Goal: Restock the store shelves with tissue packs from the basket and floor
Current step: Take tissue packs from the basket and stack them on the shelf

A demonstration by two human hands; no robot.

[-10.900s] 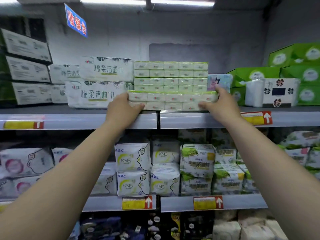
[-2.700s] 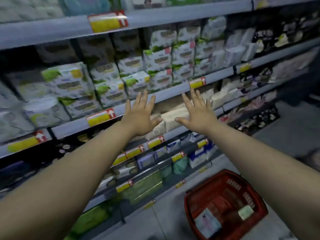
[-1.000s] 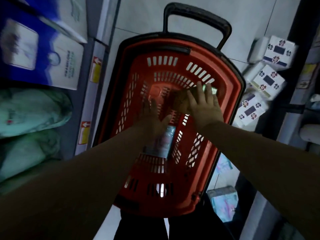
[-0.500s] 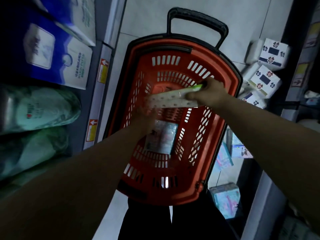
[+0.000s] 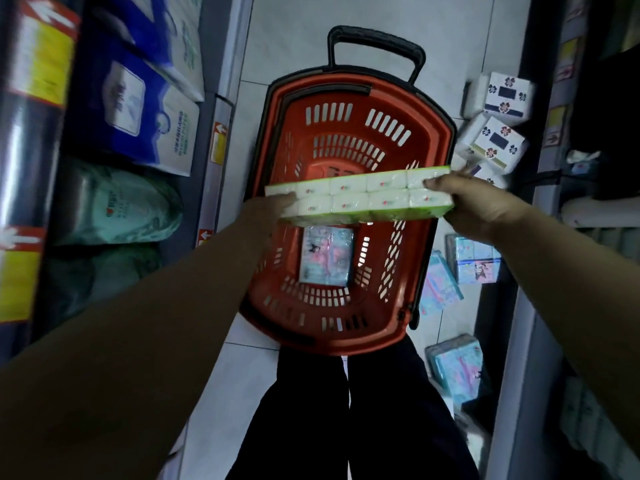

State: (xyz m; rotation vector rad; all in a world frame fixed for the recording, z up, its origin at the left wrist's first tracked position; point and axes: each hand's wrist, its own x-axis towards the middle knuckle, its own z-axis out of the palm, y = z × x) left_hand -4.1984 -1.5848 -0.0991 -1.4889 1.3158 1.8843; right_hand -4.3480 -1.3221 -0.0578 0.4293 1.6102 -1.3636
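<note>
Head: left hand [image 5: 266,209] fingers behind tissue pack [image 5: 360,197].

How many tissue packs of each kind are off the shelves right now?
Green-edged white tissue multipack, held by left hand and right hand: 1
Pastel cartoon packs: 1 in the red plastic basket, 3 on the floor: 4
White flower-print packs: 3
Total: 8

Tissue pack [image 5: 360,195] now higher above basket [image 5: 346,327], seemingly both hands gripping.
</note>
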